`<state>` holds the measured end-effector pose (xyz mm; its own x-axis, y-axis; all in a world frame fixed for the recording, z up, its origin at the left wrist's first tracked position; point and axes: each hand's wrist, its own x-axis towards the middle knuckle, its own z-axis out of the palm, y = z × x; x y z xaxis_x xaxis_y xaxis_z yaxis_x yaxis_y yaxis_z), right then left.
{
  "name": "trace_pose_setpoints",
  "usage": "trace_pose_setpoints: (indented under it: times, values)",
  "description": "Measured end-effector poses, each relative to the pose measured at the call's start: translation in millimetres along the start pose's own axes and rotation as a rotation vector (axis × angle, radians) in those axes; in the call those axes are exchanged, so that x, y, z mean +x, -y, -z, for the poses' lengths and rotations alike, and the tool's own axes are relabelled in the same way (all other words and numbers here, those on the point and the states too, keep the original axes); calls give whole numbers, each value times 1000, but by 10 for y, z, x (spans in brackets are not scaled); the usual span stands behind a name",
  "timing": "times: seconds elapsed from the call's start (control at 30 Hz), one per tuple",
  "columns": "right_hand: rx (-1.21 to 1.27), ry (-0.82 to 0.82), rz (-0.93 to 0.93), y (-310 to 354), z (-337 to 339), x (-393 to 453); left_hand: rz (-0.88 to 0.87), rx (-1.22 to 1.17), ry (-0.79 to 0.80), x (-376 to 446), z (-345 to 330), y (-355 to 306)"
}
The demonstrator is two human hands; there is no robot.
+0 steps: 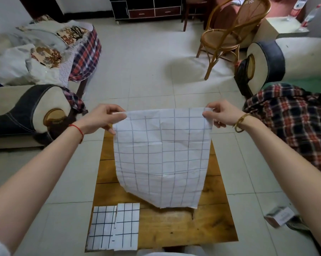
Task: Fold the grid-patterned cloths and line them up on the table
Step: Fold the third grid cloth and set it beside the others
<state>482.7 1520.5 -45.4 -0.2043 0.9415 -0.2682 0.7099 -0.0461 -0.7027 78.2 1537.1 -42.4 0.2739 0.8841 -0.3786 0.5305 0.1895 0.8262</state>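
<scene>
Head view is showing two hands holding up a big grid cloth (162, 157) over the wooden counter (174, 226). The left hand (100, 118) is pinching the cloth's top corner at 9 o'clock, thumb and fingers squeezed onto the edge. The right hand (221, 114) is pinching the other top corner at 3 o'clock the same way, with the other fingers curled under. The cloth is hanging down between them, stretched flat at the top, and its bottom edge is reaching near the counter at 6 o'clock; I cannot tell if it is touching the wood.

Two folded grid cloths are lying on the counter at about 7 o'clock from the hanging cloth. The left folded cloth (101, 228) and the right folded cloth (127, 226) are sitting side by side, edges touching.

A red string (77, 129) is sitting on the left wrist and a gold bracelet (241, 122) on the right wrist. A cane chair (230, 34) is standing on the floor at 1 o'clock.
</scene>
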Motion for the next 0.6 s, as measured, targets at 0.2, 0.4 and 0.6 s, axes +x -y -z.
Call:
trace_pose_setpoints:
  times: [0.2, 0.4, 0.6]
  values:
    - [-90, -103, -32, -354, -340, 501, -53, 41, -212, 572, -148, 371]
    - [-189, -257, -135, -729, -712, 1021, -50, 65, -294, 1139, -338, 833]
    - [-214, -311, -199, -995, -1038, 1392, -40, 82, -340, 1506, -487, 1220]
